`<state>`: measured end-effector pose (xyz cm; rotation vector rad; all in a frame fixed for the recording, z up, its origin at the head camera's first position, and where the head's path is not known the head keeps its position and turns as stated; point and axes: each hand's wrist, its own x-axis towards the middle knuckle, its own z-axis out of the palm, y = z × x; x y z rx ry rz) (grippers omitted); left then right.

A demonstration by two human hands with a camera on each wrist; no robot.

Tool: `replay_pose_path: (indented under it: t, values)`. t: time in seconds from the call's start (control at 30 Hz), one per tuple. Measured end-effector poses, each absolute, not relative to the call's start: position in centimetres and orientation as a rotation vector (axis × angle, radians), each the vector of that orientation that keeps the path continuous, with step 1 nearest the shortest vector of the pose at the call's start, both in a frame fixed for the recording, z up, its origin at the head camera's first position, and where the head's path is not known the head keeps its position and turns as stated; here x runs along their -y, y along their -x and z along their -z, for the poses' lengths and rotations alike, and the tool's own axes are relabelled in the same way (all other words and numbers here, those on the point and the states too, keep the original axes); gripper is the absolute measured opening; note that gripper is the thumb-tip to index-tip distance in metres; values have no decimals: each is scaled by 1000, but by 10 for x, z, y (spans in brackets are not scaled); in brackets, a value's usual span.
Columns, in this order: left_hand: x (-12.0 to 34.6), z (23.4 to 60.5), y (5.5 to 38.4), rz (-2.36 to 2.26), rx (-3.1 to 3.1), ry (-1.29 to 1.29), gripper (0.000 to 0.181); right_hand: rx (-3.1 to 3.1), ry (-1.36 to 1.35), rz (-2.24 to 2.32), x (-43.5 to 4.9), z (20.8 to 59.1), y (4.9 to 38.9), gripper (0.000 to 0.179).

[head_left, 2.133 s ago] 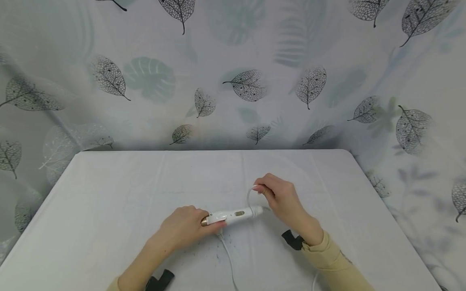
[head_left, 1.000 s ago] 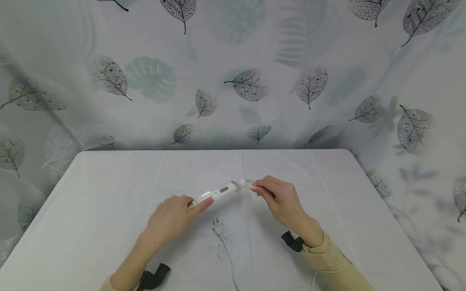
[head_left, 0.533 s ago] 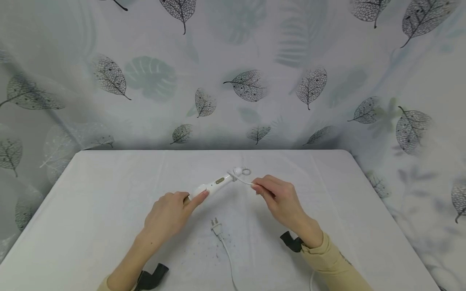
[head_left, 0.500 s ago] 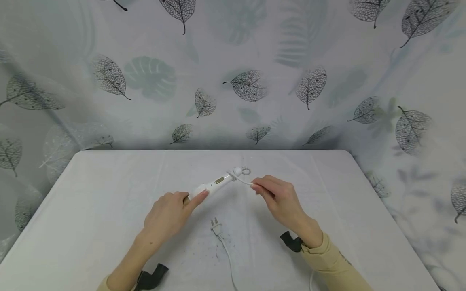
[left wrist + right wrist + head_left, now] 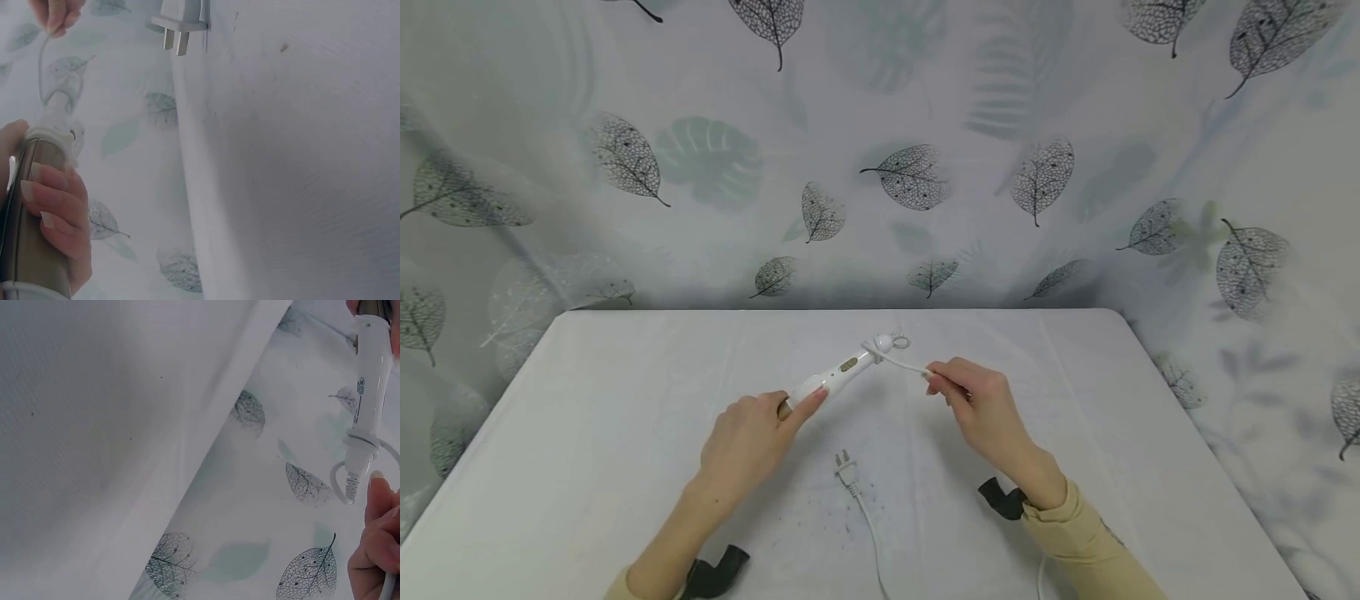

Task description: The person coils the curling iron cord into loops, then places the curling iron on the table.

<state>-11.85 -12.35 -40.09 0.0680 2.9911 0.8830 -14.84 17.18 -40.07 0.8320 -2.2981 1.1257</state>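
Observation:
My left hand (image 5: 745, 446) grips a white-handled curling iron (image 5: 833, 377) around its brown metallic barrel (image 5: 42, 228). The iron is tilted, its handle end pointing away and to the right. White cord (image 5: 901, 362) is looped around that end, and a small curl of it sticks out past the tip. Thumb and fingertips of my right hand (image 5: 988, 408) pinch the cord a short way from the handle. In the right wrist view the coil (image 5: 362, 442) sits snug on the handle end. My left hand hides most of the barrel in the head view.
A two-pin plug (image 5: 847, 472) lies on the white-covered table (image 5: 647, 400) between my forearms, its cord running toward the near edge. Dark specks mark the cloth around it. Black wrist mounts (image 5: 1002, 498) sit at both wrists. A leaf-patterned curtain (image 5: 880, 125) stands behind.
My left hand has swung the iron's handle end up and leftward, away from me. The plug, earlier partly covered by the iron, shows fully. My right hand keeps its pinch, shifting slightly right.

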Motion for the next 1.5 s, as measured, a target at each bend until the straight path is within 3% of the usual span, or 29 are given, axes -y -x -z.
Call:
replay_pose_path:
  t: [0.83, 1.27, 1.5]
  values:
    - [120, 396, 116, -956, -3087, -155, 64, 2538, -808, -1157, -171, 404, 146, 18]
    - [116, 402, 111, -959, -3151, -433, 45, 2553, -799, -1164, -173, 405, 150, 16]
    - [114, 407, 110, -1013, -3154, -701, 48, 2540, -784, -1148, -173, 407, 150, 11]
